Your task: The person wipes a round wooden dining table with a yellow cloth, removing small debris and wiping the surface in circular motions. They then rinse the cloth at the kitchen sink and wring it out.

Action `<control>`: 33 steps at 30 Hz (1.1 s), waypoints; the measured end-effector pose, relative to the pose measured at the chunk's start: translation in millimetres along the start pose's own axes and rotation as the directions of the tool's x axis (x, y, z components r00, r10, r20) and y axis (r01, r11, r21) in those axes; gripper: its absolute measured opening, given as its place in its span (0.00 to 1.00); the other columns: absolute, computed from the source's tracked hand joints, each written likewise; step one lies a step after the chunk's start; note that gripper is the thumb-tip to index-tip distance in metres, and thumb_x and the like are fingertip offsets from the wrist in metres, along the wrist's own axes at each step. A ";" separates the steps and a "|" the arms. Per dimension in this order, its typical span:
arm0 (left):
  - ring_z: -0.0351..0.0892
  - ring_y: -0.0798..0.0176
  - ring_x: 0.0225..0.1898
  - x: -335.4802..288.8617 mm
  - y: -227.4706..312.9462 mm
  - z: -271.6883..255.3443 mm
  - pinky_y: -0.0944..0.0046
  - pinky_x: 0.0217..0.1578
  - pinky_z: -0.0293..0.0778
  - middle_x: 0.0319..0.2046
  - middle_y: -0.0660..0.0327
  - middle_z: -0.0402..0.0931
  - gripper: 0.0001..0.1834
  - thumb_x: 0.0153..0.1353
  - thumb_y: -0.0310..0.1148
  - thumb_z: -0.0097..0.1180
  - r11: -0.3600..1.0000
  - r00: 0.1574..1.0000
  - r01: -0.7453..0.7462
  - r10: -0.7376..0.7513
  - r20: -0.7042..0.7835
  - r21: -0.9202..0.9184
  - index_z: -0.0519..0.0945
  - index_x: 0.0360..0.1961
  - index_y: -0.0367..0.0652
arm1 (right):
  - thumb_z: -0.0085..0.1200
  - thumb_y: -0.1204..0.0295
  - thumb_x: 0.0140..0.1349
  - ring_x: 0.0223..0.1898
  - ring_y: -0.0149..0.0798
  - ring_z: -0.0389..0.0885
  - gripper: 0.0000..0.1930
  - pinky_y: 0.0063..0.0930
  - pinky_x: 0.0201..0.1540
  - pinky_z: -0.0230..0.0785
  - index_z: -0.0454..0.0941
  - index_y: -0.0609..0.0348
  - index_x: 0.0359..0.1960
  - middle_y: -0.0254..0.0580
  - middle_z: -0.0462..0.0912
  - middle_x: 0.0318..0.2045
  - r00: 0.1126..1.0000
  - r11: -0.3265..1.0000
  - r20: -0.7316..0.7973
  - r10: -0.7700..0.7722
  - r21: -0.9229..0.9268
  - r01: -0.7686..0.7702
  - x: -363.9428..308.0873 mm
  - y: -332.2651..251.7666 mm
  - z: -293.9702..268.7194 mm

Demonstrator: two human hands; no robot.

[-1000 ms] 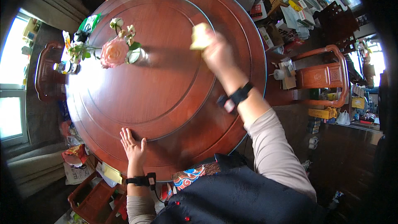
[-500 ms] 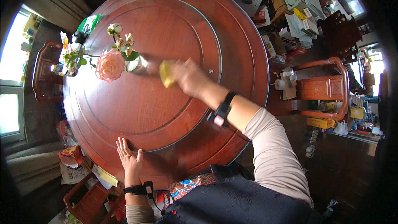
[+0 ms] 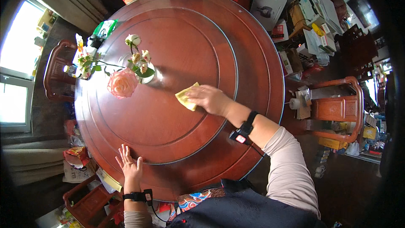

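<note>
A round reddish-brown wooden table (image 3: 139, 114) with a glossy raised centre fills the middle of the view. My right hand (image 3: 211, 99) is closed on a folded yellow cloth (image 3: 185, 98), which lies against the tabletop right of centre. My palm and fingers hide part of the cloth. Near the table's front left edge, my left hand (image 3: 130, 164) has its fingers spread and holds nothing. Beyond the cloth, to the left, stands a glass vase (image 3: 157, 76) with a large pink rose (image 3: 122, 83) and several smaller pale blooms.
At the table's far left edge are a green and white packet (image 3: 104, 28) and small bottles. Wooden chairs surround the table, one at the right (image 3: 337, 106), one at the left (image 3: 57, 74). Boxes and papers (image 3: 318, 14) are piled at the back right.
My right hand has drawn the cloth a little toward me across the tabletop, farther from the vase. The whole view has shifted slightly. My left hand is still spread near the edge.
</note>
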State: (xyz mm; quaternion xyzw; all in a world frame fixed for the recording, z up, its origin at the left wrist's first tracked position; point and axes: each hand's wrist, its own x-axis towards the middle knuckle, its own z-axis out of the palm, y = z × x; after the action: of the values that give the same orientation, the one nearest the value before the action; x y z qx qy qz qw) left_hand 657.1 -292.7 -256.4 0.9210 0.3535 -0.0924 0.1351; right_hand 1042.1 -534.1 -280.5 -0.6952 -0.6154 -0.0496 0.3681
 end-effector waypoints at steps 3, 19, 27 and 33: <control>0.32 0.52 0.75 7.0 -9.3 -5.4 0.45 0.69 0.24 0.73 0.55 0.41 0.45 0.58 0.52 0.54 0.992 1.000 0.005 -0.007 0.015 0.123 0.50 0.70 0.42 | 0.47 0.79 0.58 0.48 0.46 0.80 0.12 0.36 0.55 0.71 0.81 0.61 0.40 0.51 0.82 0.44 0.947 0.964 -0.179 0.267 0.052 -0.262 -10.9 59.2 -36.7; 0.30 0.52 0.75 -6.3 -4.1 46.9 0.35 0.66 0.32 0.74 0.53 0.29 0.60 0.55 0.70 0.47 0.938 0.924 0.338 -0.346 -0.162 -0.072 0.35 0.72 0.41 | 0.48 0.80 0.59 0.47 0.46 0.81 0.12 0.35 0.53 0.72 0.83 0.56 0.41 0.48 0.83 0.42 0.988 0.976 -0.038 0.149 0.168 -0.140 13.9 47.2 -25.5; 0.33 0.50 0.74 0.1 -7.4 46.2 0.38 0.67 0.31 0.73 0.51 0.36 0.61 0.54 0.72 0.47 0.870 0.881 0.434 -0.464 -0.094 -0.235 0.35 0.72 0.41 | 0.51 0.78 0.55 0.54 0.48 0.76 0.18 0.40 0.59 0.67 0.77 0.60 0.49 0.48 0.80 0.49 0.980 0.977 -0.192 0.054 -0.191 -0.092 78.3 91.4 -9.2; 0.37 0.48 0.74 9.0 -28.4 42.6 0.36 0.66 0.31 0.73 0.51 0.38 0.60 0.53 0.72 0.49 0.882 0.898 0.397 -0.431 -0.095 -0.253 0.34 0.73 0.46 | 0.57 0.70 0.54 0.52 0.45 0.77 0.16 0.37 0.57 0.68 0.80 0.52 0.46 0.40 0.81 0.49 0.996 0.984 -0.057 -0.073 -0.167 0.063 88.1 128.8 30.7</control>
State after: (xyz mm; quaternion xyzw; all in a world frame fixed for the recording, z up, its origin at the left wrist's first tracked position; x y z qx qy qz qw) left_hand 641.3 -280.1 -304.3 0.8067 0.5595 -0.0097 0.1899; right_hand 1166.2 -440.7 -314.8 -0.7001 -0.6206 -0.1348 0.3264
